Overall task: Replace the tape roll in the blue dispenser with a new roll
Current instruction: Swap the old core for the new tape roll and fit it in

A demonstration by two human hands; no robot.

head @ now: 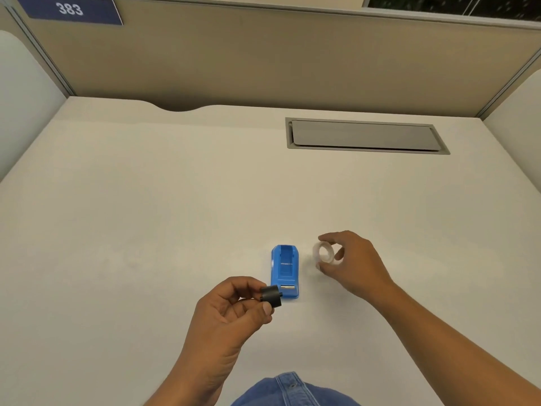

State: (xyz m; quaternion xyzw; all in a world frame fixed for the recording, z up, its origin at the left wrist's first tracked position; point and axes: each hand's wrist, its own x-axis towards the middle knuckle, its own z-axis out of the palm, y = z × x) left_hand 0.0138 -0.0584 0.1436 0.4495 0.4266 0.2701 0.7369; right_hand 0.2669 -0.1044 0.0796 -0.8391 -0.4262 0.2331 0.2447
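The blue dispenser [284, 271] lies on the white desk [146, 230] near its front middle, its roll bay showing no roll, its metal cutter end towards me. My left hand [231, 312] holds the black spool core [271, 296] between thumb and fingers, just left of the dispenser's near end. My right hand [351, 265] is to the right of the dispenser, fingers curled around a clear tape roll [323, 252] that it holds slightly above the desk.
A grey cable hatch [366, 136] is set into the desk at the back right. Beige partition walls [263, 54] close the desk on three sides. A blue sign reading 383 [70, 9] hangs top left. My denim clothing [289, 391] shows at the bottom edge.
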